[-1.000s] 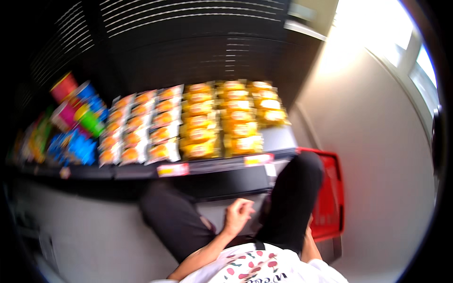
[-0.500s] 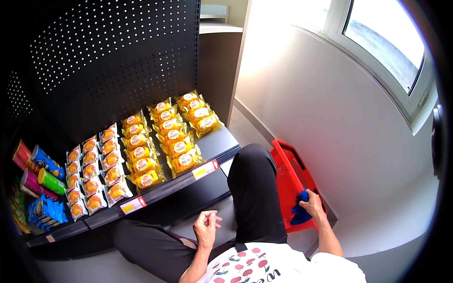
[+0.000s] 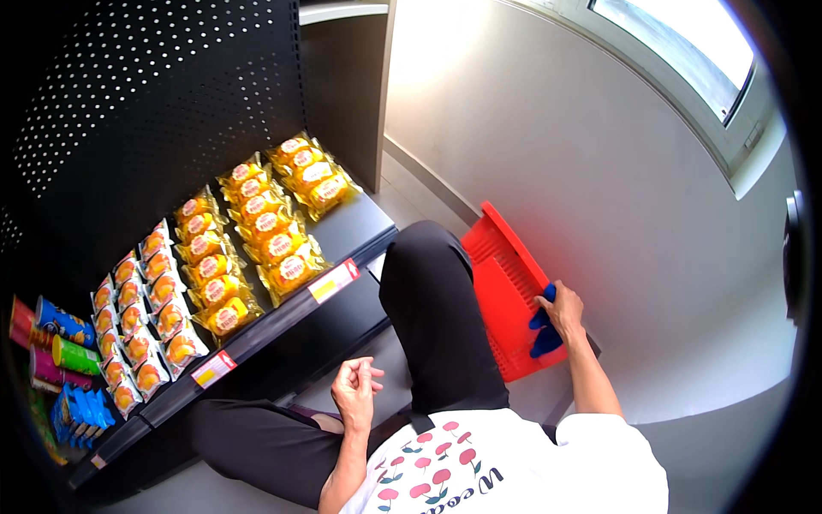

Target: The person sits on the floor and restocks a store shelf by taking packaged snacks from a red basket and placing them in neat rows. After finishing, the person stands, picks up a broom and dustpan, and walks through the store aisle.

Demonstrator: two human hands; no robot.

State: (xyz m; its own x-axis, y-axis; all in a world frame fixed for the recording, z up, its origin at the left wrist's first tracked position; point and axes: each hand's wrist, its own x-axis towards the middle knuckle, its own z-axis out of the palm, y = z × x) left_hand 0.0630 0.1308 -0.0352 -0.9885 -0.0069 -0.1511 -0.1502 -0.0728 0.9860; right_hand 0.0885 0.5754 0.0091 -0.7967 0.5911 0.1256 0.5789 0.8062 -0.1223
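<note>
My right hand point(image 3: 563, 313) is closed on a crumpled dark blue cloth point(image 3: 545, 344) at the right rim of a red plastic basket point(image 3: 505, 295). Whether those fingers also grip the rim is hard to make out. The basket stands on the floor beside my right knee, its slotted inside showing, and I see no goods in it. Over my lap, my left hand point(image 3: 356, 394) is raised with its fingers curled in and the thumb against them; nothing shows in it. The nearest goods to it are yellow-wrapped cakes point(image 3: 224, 315) on the low shelf.
A black shelf point(image 3: 295, 300) runs along my left, bearing rows of white-wrapped cakes point(image 3: 147, 377), canisters point(image 3: 75, 353) and blue snack bags point(image 3: 81, 415). Behind it rises a perforated black panel point(image 3: 163, 94). A white wall point(image 3: 616, 188) with a window closes off the right side.
The view has shifted, so the shelf sits further left and lower. The red basket appears tipped, showing more of its slotted inside. My right hand stays on the cloth; my left hand stays curled.
</note>
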